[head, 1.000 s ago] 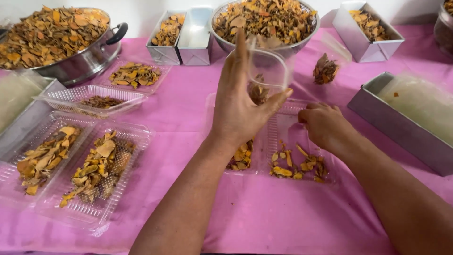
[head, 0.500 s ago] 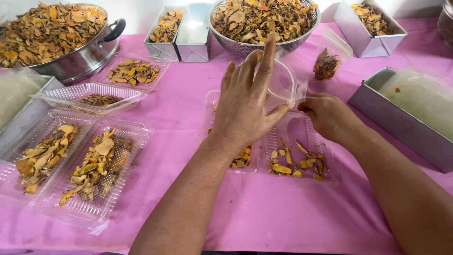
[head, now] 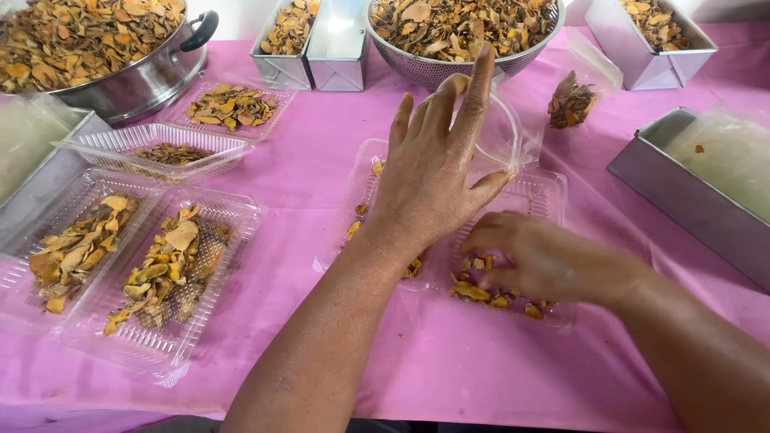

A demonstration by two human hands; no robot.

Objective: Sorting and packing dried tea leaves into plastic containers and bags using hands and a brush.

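Observation:
Two clear plastic trays lie side by side on the pink cloth, the left tray [head: 365, 172] and the right tray [head: 545, 188], each holding a few dried orange-yellow slices [head: 473, 293]. My left hand [head: 433, 176] hovers over the left tray with fingers spread upward, its thumb against a curled piece of clear plastic [head: 501, 132] that stands behind it. My right hand [head: 545, 261] rests in the right tray, fingers curled down onto the slices there.
A metal colander [head: 449, 72] and a big pot [head: 136, 80] full of slices stand at the back. Two filled trays [head: 172, 265] lie left, smaller trays [head: 152, 152] behind them. Metal tins [head: 690, 192] sit right and back; a small bag of slices [head: 571, 100] lies nearby.
My left hand has lowered and shifted slightly right, fingers still spread, with the clear plastic now lower behind it. My right hand has slid down and left into the right tray's slices.

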